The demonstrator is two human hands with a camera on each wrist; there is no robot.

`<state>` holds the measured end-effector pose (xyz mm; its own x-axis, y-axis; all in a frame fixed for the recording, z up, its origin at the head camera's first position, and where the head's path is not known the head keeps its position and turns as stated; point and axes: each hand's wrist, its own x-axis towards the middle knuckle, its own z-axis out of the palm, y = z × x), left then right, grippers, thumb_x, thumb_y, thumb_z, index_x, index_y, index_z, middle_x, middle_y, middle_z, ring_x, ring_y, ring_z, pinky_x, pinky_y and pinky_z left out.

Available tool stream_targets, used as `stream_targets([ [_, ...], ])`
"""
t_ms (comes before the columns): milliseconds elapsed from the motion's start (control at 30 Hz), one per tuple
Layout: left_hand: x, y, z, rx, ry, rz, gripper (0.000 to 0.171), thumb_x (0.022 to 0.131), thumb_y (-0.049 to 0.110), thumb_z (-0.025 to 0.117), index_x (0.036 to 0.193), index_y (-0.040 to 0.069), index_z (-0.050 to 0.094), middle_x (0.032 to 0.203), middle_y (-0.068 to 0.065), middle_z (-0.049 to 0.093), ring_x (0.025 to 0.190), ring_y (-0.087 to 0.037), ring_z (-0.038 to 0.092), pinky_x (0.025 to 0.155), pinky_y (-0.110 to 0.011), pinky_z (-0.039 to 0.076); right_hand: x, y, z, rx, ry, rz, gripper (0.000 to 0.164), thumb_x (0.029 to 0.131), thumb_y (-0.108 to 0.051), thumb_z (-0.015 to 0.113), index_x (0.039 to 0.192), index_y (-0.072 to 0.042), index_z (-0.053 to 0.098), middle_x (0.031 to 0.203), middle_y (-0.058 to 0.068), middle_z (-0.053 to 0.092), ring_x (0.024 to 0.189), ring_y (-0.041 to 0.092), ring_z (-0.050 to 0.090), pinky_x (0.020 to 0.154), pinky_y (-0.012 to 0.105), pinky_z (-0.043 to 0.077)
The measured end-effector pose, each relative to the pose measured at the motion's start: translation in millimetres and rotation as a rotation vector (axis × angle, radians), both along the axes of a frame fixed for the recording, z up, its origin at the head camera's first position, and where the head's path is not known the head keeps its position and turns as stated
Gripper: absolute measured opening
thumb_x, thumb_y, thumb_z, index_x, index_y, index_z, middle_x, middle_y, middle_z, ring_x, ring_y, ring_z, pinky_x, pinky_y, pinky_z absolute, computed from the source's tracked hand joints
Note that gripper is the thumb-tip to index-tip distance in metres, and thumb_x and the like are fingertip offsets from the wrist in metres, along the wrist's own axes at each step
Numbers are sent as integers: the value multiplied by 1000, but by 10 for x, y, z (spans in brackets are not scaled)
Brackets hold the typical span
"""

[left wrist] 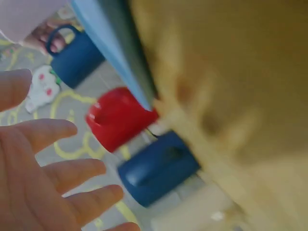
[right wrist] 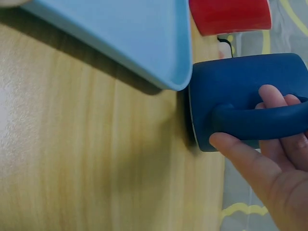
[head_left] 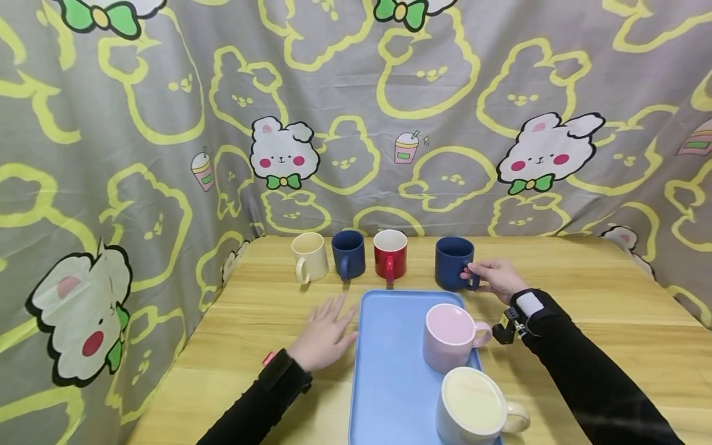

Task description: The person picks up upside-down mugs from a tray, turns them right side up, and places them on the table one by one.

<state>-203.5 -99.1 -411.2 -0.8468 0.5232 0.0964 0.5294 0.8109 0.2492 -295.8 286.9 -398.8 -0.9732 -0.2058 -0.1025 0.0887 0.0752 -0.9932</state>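
Note:
My right hand [head_left: 498, 277] holds a dark blue mug [head_left: 453, 262] by its handle, behind the tray's right corner. In the right wrist view, fingertips [right wrist: 272, 96] pass through the mug's handle [right wrist: 269, 123] and the thumb lies along its other side. My left hand [head_left: 324, 337] is spread over the table, just left of the blue tray [head_left: 389, 371]; its fingers hold nothing. On the tray's right side are a pink mug [head_left: 447, 346] and a cream mug [head_left: 466, 411], both with handles pointing right.
Along the back of the wooden table [head_left: 584, 346] stand a cream mug [head_left: 314, 256], another dark blue mug [head_left: 351, 250] and a red mug [head_left: 389, 256] with a white inside. A grey curtain [head_left: 356, 99] with yellow outlines and white rabbits hangs behind and along both sides.

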Motion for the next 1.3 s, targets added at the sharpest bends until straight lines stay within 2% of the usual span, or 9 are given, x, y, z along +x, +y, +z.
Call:
stream_targets([
  [133, 177, -193, -109, -17, 36, 91, 52, 101, 33, 50, 143, 3, 47, 150, -27, 30, 137, -49, 26, 106, -68, 20, 17, -30, -83, -19, 10, -28, 32, 102, -10, 48, 115, 17, 58, 88, -1, 72, 85, 4, 66, 79, 31, 55],
  [233, 290, -265, -142, -15, 52, 138, 52, 100, 33, 52, 141, 2, 48, 149, -27, 32, 136, -49, 27, 106, -68, 20, 21, -28, -134, -41, 17, -48, 33, 103, -9, 47, 117, 18, 57, 88, -2, 72, 86, 4, 66, 81, 31, 55],
  [333, 368, -295, -143, 8, 73, 163, 52, 99, 32, 53, 140, 2, 49, 149, -27, 33, 136, -49, 28, 106, -68, 20, 14, -18, -150, -74, 25, -36, 31, 103, -8, 46, 117, 17, 57, 90, -2, 72, 89, 4, 66, 83, 31, 54],
  [500, 461, -333, -119, 36, 101, 182, 51, 98, 31, 55, 139, 0, 50, 148, -27, 35, 136, -48, 29, 105, -69, 21, -27, -48, -144, -65, 37, 19, 32, 103, -9, 45, 120, 18, 52, 99, -1, 70, 94, 3, 64, 97, 43, 47],
  [633, 502, -352, -119, 56, 102, 181, 51, 98, 30, 55, 138, -1, 51, 147, -28, 36, 135, -49, 30, 104, -70, 22, -69, -86, -159, 0, 47, 73, 28, 104, -9, 44, 113, 16, 53, 107, 6, 66, 98, 6, 61, 101, 48, 43],
  [733, 514, -368, -125, 69, 86, 194, 51, 99, 30, 55, 139, -1, 50, 147, -28, 35, 136, -48, 29, 104, -70, 22, -102, -139, -178, 34, 64, 129, 26, 103, -7, 43, 108, 16, 52, 116, 19, 61, 103, 11, 59, 101, 51, 41],
  [900, 522, -397, -136, 69, 69, 210, 51, 99, 31, 53, 139, -1, 50, 148, -27, 35, 136, -47, 29, 105, -69, 21, -137, -211, -205, 68, 72, 196, 30, 103, -6, 42, 115, 21, 46, 131, 39, 46, 114, 25, 56, 102, 56, 37],
  [1100, 534, -404, -125, 80, 56, 217, 51, 99, 31, 53, 139, -1, 50, 148, -27, 34, 137, -47, 28, 105, -69, 21, -180, -245, -218, 95, 53, 238, 30, 105, -7, 38, 118, 19, 43, 139, 42, 34, 130, 47, 37, 103, 58, 35],
  [1300, 528, -410, -135, 74, 65, 226, 51, 99, 31, 54, 139, -1, 50, 148, -27, 34, 137, -47, 28, 106, -68, 21, -218, -252, -231, 79, 46, 267, 30, 106, -6, 34, 119, 20, 40, 141, 42, 29, 133, 52, 28, 104, 58, 34],
])
